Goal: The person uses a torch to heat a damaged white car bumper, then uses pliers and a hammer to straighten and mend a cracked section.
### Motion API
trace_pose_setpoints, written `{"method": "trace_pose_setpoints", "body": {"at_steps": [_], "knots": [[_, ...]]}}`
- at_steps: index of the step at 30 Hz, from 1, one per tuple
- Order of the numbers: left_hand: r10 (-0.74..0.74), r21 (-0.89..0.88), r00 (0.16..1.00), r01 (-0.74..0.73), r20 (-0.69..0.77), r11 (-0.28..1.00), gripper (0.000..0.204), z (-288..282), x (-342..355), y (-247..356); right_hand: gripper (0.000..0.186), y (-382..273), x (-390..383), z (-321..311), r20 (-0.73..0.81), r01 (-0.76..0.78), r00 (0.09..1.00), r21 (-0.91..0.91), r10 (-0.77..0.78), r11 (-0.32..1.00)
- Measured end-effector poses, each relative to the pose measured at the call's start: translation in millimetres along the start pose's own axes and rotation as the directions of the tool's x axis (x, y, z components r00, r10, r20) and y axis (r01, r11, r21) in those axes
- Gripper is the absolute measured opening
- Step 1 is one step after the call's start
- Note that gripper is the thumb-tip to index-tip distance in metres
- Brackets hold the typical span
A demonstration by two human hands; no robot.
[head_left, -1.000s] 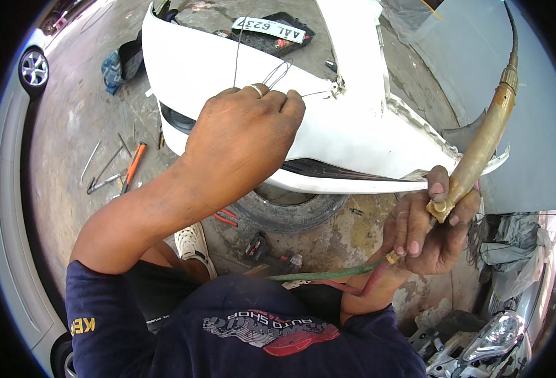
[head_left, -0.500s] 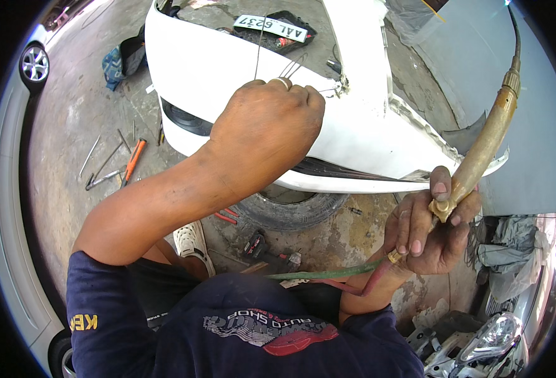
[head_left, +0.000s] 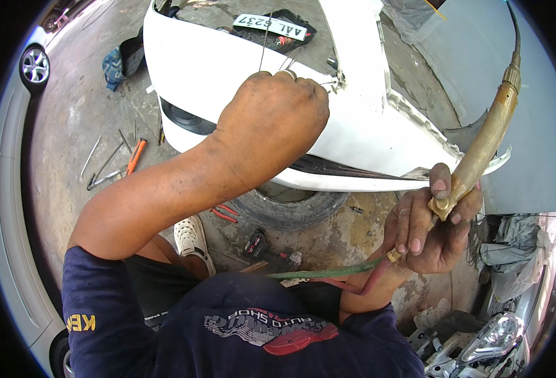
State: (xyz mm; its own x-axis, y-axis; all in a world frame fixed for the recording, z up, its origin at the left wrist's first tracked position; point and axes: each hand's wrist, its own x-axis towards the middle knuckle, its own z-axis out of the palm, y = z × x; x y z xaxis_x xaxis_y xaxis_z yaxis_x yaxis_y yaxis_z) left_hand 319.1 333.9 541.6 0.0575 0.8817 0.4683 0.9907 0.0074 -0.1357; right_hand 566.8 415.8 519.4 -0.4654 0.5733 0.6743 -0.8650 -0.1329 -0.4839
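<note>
My left hand (head_left: 275, 113) is a closed fist above a white car bumper (head_left: 202, 57). Several thin metal rods (head_left: 265, 47) stick out of it, and one end reaches a rough, damaged spot (head_left: 339, 80) on the bumper. On the right, my right hand (head_left: 426, 230) grips the valve end of a brass gas torch (head_left: 484, 138), fingers wrapped round it. The torch slants up and away, its thin neck reaching the top edge, where a small bluish glow shows. A green hose (head_left: 338, 271) and a red hose (head_left: 374, 278) run from its lower end past my wrist.
Under the bumper lies a black tire (head_left: 290, 213). Red-handled pliers (head_left: 225, 214), a power tool (head_left: 268, 251) and an orange-handled tool (head_left: 136, 156) rest on the concrete. A black tray (head_left: 297, 25) holds a licence plate. A silver car (head_left: 7, 189) stands left; a headlight (head_left: 495, 337) lies lower right.
My left fist has shifted slightly right and up with the rods, and its forearm has moved a little. My right hand and the torch have hardly moved.
</note>
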Motion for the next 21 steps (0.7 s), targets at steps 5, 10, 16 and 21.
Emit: {"method": "trace_pose_setpoints", "body": {"at_steps": [5,10,16,21], "knots": [[0.009,0.001,1.0,-0.009,0.003,1.0,0.007,-0.5,2.1,0.6,0.02,-0.1,0.1,1.0,-0.035,0.001,0.999,-0.018,-0.002,1.0],[0.008,-0.01,1.0,-0.008,0.002,1.0,0.006,0.0,2.9,0.4,0.02,1.1,0.0,0.3,-0.015,0.01,1.0,-0.001,-0.01,1.0],[0.025,-0.003,1.0,-0.025,-0.011,1.0,0.004,6.0,5.7,-0.2,0.022,1.2,-2.9,1.7,-0.011,0.021,1.0,0.014,-0.021,1.0],[0.044,0.023,0.999,-0.044,0.008,0.999,0.004,6.3,9.4,1.6,0.022,-0.3,-5.8,1.3,0.006,0.022,1.0,0.008,-0.022,1.0]]}}
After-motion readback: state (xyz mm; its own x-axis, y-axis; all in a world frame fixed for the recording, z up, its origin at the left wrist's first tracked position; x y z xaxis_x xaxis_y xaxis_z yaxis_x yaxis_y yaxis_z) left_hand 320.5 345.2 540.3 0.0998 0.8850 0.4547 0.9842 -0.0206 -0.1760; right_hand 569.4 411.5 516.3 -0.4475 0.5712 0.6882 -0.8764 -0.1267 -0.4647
